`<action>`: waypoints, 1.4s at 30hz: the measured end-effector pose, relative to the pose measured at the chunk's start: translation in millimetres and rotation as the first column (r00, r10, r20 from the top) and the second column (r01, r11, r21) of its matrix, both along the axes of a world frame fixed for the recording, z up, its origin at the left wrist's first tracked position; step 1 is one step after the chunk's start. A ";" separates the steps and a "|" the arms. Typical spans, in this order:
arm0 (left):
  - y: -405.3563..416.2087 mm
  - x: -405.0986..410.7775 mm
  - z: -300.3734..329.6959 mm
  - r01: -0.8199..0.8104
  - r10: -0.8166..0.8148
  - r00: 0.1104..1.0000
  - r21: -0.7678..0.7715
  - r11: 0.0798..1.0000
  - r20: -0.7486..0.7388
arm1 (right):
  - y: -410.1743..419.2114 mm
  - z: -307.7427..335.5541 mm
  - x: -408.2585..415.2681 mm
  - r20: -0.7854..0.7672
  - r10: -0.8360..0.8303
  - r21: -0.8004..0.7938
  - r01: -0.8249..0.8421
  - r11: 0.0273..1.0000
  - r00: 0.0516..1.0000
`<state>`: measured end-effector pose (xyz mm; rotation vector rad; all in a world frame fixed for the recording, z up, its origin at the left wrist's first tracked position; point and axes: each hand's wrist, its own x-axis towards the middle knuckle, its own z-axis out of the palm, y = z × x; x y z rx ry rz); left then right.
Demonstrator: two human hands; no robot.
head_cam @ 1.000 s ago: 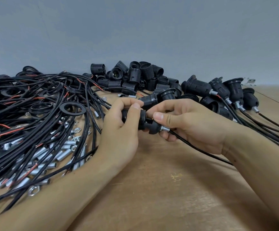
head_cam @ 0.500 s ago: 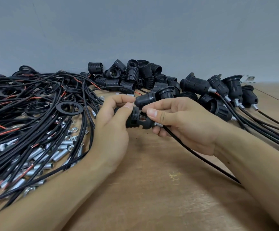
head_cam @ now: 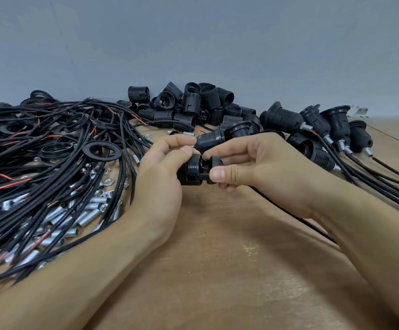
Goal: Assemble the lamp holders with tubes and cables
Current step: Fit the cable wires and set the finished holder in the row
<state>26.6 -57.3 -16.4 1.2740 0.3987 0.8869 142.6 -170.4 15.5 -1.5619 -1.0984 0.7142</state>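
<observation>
The wooden tabletop (head_cam: 217, 270) carries tangled black cables (head_cam: 50, 144) and metal tubes (head_cam: 74, 215) at left, loose threaded holders (head_cam: 193, 103) at upper centre, and what seem assembled holders (head_cam: 324, 129) at upper right.

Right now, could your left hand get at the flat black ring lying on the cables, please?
Probably not yet: the left hand grips the threaded holder shell, so it is busy. Otherwise the way looks free; the flat black ring lies uncovered on top of the cables, just beside that hand.
</observation>
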 end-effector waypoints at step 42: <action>-2.4 -8.9 -5.5 0.094 -0.093 0.995 -0.025 0.995 0.018 | 0.8 -8.2 -11.4 0.010 0.003 0.132 -0.005 0.991 1.000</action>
